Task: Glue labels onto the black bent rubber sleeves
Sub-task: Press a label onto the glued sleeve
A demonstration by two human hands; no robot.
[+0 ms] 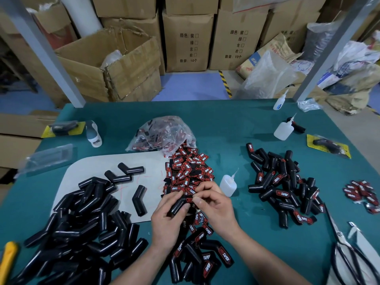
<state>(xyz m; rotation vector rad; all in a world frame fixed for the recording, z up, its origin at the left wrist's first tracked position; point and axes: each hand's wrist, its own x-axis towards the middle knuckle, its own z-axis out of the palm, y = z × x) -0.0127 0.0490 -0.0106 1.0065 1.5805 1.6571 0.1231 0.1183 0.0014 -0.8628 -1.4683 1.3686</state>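
Above label pile: left hand (pixel 170 210) grip clasps sleeve (pixel 178 205); right hand (pixel 216 202) pinches label (pixel 189 199).

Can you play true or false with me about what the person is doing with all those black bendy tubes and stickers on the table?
1. Both hands hold one black sleeve. True: the left hand grips it while the right hand presses a label on it.
2. The scissors are in the right hand. False: the scissors lie on the table at the right.
3. A glue bottle stands just beyond the right hand. True.
4. The sleeves in the left pile all have labels. False: they look plain black; labelled ones lie in the right pile.
5. The loose labels are green. False: red and black.
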